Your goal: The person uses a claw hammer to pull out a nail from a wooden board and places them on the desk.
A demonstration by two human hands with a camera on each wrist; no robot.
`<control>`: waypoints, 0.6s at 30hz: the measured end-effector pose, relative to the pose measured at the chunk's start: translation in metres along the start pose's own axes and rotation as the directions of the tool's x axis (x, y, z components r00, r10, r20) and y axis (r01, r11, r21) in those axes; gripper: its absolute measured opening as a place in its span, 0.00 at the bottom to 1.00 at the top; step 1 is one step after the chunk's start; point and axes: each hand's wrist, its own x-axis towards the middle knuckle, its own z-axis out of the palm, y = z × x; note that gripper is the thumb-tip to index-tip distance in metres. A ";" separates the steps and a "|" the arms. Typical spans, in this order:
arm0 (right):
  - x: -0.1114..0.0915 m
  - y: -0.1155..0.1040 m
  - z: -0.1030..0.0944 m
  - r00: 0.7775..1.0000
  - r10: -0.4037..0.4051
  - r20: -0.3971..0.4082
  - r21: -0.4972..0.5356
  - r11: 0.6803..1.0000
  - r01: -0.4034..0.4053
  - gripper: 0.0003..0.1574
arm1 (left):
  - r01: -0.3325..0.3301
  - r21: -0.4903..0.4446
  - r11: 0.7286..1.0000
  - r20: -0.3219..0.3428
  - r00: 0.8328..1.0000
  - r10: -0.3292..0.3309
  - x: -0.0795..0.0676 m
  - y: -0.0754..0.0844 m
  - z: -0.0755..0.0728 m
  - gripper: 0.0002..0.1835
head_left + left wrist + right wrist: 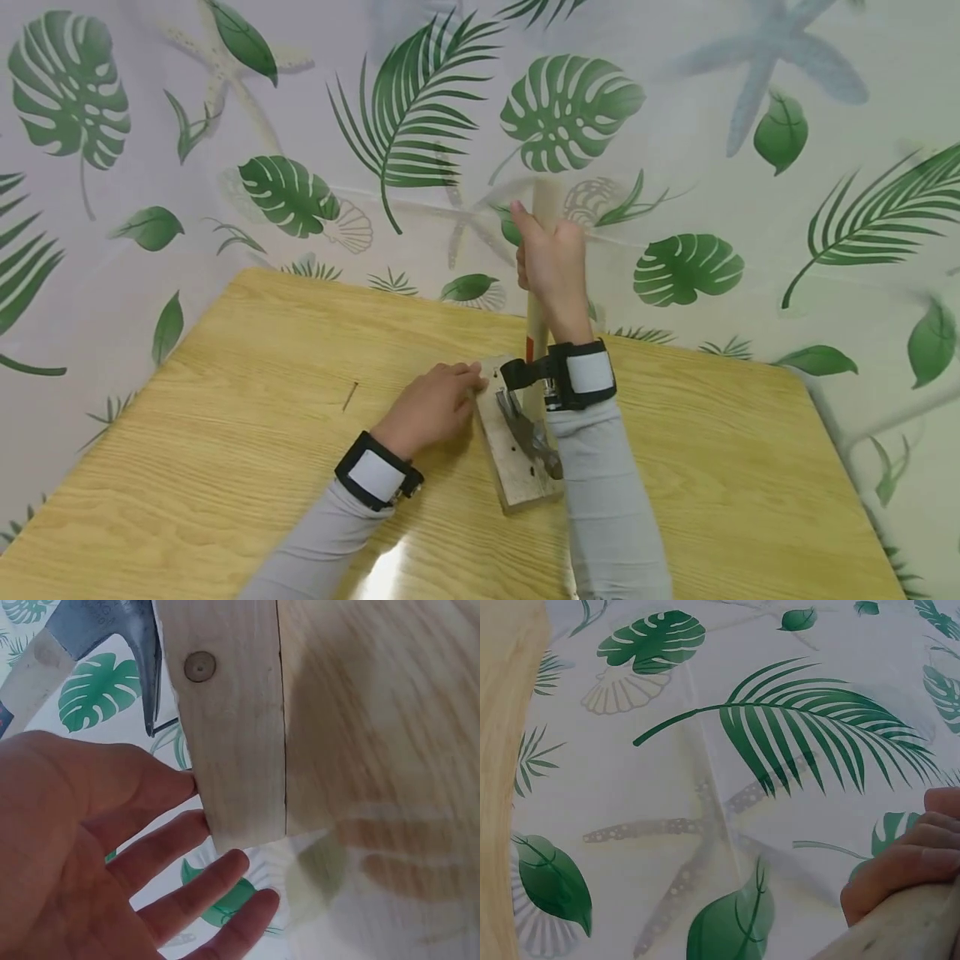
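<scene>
A claw hammer (pixel 534 437) with a pale wooden handle is gripped by my right hand (pixel 555 262) high on the handle, which stands nearly upright. Its metal head is low over a pale wooden block (pixel 531 493) on the table. In the left wrist view, the claw's tip is close to a thin nail (pixel 166 727) that sticks out of the block's face. My left hand (pixel 433 406) touches the block's far left end with extended fingers (pixel 169 840). The right wrist view shows my curled right fingers around the handle (pixel 900 926).
A loose nail (pixel 350 396) lies on the wood-grained table (pixel 285 342), left of my left hand. Dark spots mark the block's top. Behind the table hangs a leaf-patterned cloth (pixel 450 233). The table's far edge runs just beyond the block.
</scene>
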 end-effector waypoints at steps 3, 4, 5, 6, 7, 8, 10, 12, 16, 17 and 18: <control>0.010 0.005 0.006 0.999 0.034 -0.037 -0.031 0.999 -0.035 0.32 | -0.006 -0.049 0.999 0.008 1.000 0.007 0.002 -0.003 -0.001 0.24; 0.013 0.007 0.008 0.998 0.042 -0.048 -0.048 0.998 -0.044 0.32 | -0.011 -0.060 0.998 0.008 1.000 0.012 0.002 -0.003 -0.001 0.25; 0.015 0.008 0.010 0.997 0.046 -0.055 -0.065 0.997 -0.050 0.32 | -0.013 -0.069 0.998 0.009 1.000 0.014 0.003 -0.004 -0.001 0.26; 0.017 0.009 0.011 0.997 0.046 -0.059 -0.080 0.996 -0.050 0.32 | -0.017 -0.080 0.997 0.007 1.000 0.018 0.003 -0.004 -0.002 0.26; 0.019 0.009 0.013 0.997 0.045 -0.064 -0.092 0.994 -0.050 0.32 | -0.022 -0.085 0.996 0.004 1.000 0.022 0.002 -0.004 -0.002 0.26; 0.021 0.010 0.014 0.997 0.045 -0.066 -0.099 0.994 -0.051 0.31 | -0.022 -0.089 0.996 0.003 1.000 0.022 0.002 -0.004 -0.002 0.26; 0.024 0.011 0.017 0.996 0.036 -0.076 -0.115 0.992 -0.045 0.31 | -0.020 -0.092 0.996 0.002 1.000 0.020 0.002 -0.004 -0.002 0.25; 0.027 0.012 0.020 0.996 0.022 -0.088 -0.128 0.991 -0.033 0.30 | -0.022 -0.098 0.995 -0.008 1.000 0.021 0.001 -0.003 -0.003 0.24; 0.029 0.012 0.026 0.994 -0.004 -0.106 -0.173 0.985 -0.015 0.29 | -0.037 -0.083 0.996 -0.029 0.999 0.034 0.000 -0.002 -0.003 0.23; 0.029 0.012 0.028 0.994 -0.010 -0.109 -0.187 0.982 -0.010 0.29 | -0.042 -0.074 0.996 -0.033 0.999 0.039 0.000 -0.002 -0.003 0.23; 0.029 0.012 0.029 0.994 -0.020 -0.110 -0.199 0.980 -0.002 0.29 | -0.046 -0.063 0.997 -0.037 0.998 0.043 -0.001 -0.002 -0.002 0.22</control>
